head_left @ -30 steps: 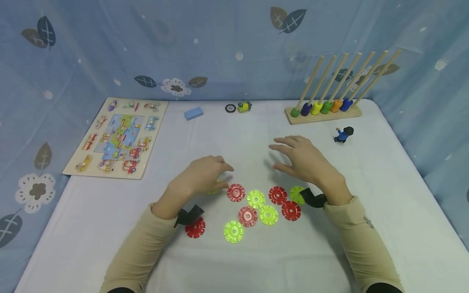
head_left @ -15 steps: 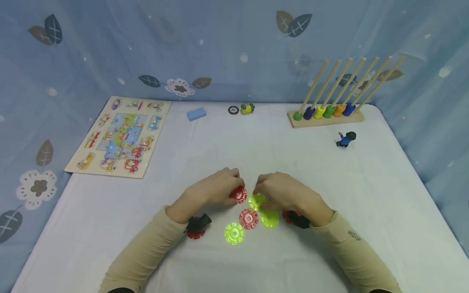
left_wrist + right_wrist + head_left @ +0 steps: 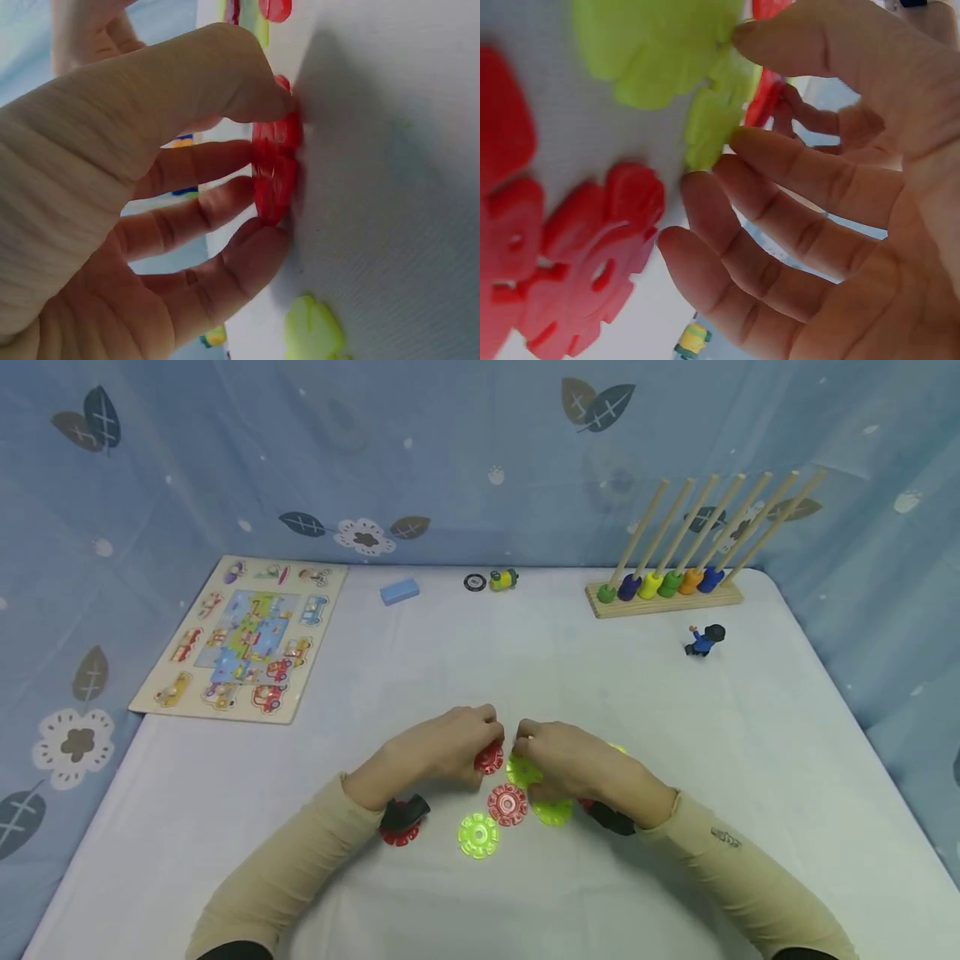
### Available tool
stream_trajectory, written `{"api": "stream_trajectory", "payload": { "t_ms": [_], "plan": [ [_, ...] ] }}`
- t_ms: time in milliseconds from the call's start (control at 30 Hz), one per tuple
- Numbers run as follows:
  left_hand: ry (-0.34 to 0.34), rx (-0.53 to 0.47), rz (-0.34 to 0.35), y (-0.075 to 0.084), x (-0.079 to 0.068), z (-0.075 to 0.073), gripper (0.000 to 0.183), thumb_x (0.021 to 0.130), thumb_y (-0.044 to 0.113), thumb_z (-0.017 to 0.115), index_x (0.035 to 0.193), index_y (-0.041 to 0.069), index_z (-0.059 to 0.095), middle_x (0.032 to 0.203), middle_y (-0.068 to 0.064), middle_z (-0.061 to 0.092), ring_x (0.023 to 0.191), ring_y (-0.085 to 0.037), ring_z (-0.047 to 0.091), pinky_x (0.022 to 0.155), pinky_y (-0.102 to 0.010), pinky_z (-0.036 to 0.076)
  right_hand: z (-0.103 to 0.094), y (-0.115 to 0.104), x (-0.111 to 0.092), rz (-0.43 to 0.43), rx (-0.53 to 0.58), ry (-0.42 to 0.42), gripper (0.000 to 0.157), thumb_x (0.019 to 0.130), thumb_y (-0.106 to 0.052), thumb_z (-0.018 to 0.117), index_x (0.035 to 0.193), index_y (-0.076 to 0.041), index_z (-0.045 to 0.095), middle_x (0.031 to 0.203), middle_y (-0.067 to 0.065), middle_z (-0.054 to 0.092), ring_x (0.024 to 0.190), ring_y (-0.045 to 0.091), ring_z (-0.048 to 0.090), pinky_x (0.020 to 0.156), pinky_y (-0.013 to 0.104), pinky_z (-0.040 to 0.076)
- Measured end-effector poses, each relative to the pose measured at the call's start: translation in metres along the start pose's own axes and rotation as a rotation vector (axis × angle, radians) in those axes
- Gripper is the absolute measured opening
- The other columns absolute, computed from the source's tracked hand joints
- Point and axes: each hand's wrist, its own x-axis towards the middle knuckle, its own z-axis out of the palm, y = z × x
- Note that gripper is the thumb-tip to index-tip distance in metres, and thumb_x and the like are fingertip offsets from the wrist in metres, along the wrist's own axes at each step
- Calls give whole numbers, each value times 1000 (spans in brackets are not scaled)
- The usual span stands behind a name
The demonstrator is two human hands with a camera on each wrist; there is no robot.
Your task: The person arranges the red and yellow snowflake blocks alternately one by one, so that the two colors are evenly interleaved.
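I'm likely at the grasping step, left hand fingers clamped on a red disc, right hand's on a yellow-green disc; lifting calls for steady pinches.

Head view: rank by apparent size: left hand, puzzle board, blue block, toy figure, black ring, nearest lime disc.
1. Puzzle board
2. Left hand
3. Nearest lime disc
4. Blue block and toy figure: too alike to rank
5. Black ring
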Motion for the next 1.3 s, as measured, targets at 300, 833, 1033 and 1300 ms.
{"api": "stream_trajectory", "payload": {
  "t_ms": [300,833,1033,1300],
  "plan": [
    [73,-22,-127,-33,-6,-22,50,72,19,77,119,9,63,107,-4,57,91,-17,55,83,-29,49,1,-1,5,26,29,-10,39,68,-24,82,101,-9,68,98,1,60,73,12,55,70,28,51],
    [40,-100,-289,-92,2,-31,48,77,17,76,122,7,64,113,-9,60,103,-23,57,90,-37,53,-4,1,7,116,137,-63,57,71,-21,81,124,-14,60,113,2,60,87,15,59,83,33,55],
    [61,-70,-266,-90,2,-35,40,79,11,74,118,3,66,107,-11,62,98,-24,57,88,-37,51,-23,24,10,175,165,9,59,72,-22,82,125,-9,60,115,5,62,90,16,58,84,34,55],
    [84,15,-253,-82,7,-38,29,80,10,75,107,1,70,97,-12,67,90,-24,58,83,-38,50,-37,60,49,193,119,79,54,74,-20,78,123,-6,60,116,10,63,99,23,61,86,39,53]
  ]
}}
